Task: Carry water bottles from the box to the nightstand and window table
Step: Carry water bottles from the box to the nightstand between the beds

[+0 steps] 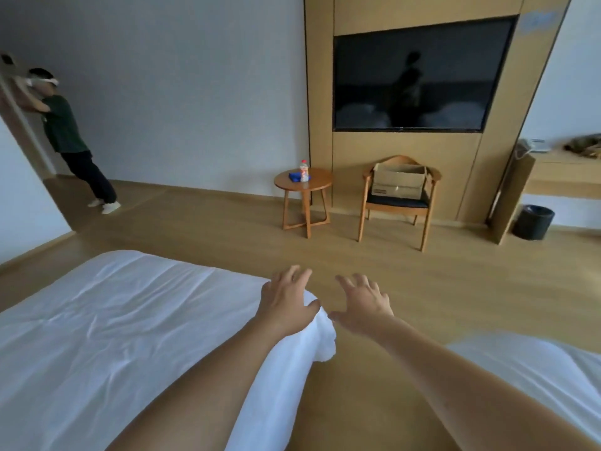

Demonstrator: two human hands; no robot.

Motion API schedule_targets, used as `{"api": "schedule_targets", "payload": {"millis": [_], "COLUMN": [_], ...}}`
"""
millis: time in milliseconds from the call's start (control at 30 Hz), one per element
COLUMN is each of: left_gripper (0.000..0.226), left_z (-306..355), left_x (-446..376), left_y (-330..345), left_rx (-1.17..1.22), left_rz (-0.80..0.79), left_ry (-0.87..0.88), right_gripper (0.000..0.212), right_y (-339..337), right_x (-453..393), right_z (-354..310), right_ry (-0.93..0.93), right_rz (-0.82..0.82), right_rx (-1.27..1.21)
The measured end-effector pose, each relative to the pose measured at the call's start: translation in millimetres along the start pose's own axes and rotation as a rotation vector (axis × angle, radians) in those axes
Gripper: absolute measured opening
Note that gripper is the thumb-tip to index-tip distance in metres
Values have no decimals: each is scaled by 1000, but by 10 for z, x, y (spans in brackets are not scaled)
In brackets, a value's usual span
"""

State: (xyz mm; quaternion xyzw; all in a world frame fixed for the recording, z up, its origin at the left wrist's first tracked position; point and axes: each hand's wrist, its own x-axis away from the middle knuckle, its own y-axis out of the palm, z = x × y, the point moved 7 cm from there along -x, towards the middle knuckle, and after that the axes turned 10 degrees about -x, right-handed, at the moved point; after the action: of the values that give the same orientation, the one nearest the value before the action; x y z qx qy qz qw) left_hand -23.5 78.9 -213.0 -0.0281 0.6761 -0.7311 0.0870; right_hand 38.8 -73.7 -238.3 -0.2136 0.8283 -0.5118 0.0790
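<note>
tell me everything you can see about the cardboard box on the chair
The cardboard box is plain brown corrugated card, rectangular and wider than tall, standing upright on the dark seat cushion of the wooden armchair below the wall television. Its top flaps are open and stand up, the back one against the chair's curved backrest. A pale label sits low on its front face, too blurred to read. Its contents are not visible from this angle. Only the chair touches it; both hands are far from it.
</note>
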Motion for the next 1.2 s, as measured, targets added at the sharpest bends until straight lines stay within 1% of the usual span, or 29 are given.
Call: {"api": "schedule_targets", "payload": {"millis": [133, 267, 367, 500, 633, 800, 1033, 1200], "left_gripper": [72, 74, 74, 75, 75, 75, 72, 68], "left_z": [168, 244, 298, 418, 599, 852, 1249, 1556], "left_x": [-872, -1750, -2374, -3050, -3727, -4698, -6340, -7257], "left_y": [139, 162, 132, 270, 501, 784, 903, 945], "left_rx": [-39, -34, -35, 6, 29, 47, 40, 52], "left_rz": [-18, -31, 0, -11, -42, -48, -68, -97], "left_ry": [158, 260, 314, 351, 378, 370, 297, 286], "right_gripper": [89, 89, 89, 88, 88, 87, 87, 84], "right_y": [-202, -392, -542, -698, -810, -1016, -1647, -2029], "right_x": [-606, -1188, -1584, -2061, -2595, -3477, -4896, -5799], "right_z": [266, 437, 602, 898, 1267, 1807, 2575, 2964], "right_ry": [117, 230, 288, 356, 402, 399, 349, 329], "right_rz": [73, 121, 149, 170, 182, 197, 180, 140], "right_rx": [-2, -24, -28, -37, -46, -44, -39, -34]}}
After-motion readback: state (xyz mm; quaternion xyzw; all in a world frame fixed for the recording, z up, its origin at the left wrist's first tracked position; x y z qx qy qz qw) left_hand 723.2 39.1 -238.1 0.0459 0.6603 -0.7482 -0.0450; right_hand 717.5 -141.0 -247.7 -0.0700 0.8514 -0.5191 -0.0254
